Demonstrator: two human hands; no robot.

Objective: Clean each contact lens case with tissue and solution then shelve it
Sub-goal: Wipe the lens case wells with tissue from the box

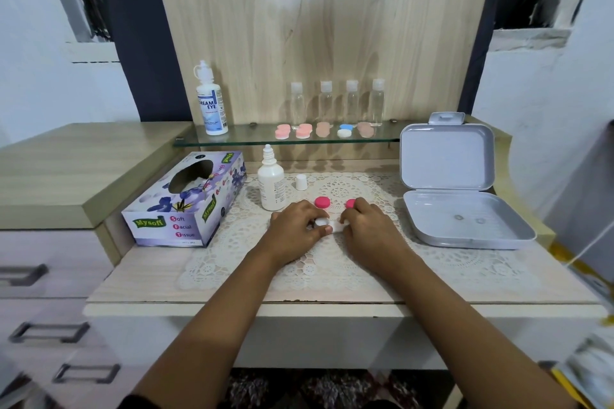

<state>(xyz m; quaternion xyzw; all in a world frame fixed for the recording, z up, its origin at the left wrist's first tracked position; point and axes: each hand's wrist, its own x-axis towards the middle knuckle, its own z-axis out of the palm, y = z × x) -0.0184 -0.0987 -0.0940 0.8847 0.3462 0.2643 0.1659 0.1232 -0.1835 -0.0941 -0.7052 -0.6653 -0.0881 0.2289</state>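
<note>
A white contact lens case (327,224) lies on the lace mat (332,262), held between both hands. My left hand (295,229) pinches its left well, and my right hand (367,226) grips its right end. Two pink caps sit just behind the hands: one (322,202) stands free, the other (350,203) touches my right hand's fingers. A white solution bottle (271,184) stands uncapped to the left, its small white cap (301,182) beside it. The tissue box (189,201) lies further left. Several lens cases (302,131) rest on the glass shelf (232,138).
A larger solution bottle (211,103) and several clear small bottles (352,103) stand on the glass shelf. An open grey plastic box (465,219) sits at the right of the desk. Drawers with handles (50,332) are at the left.
</note>
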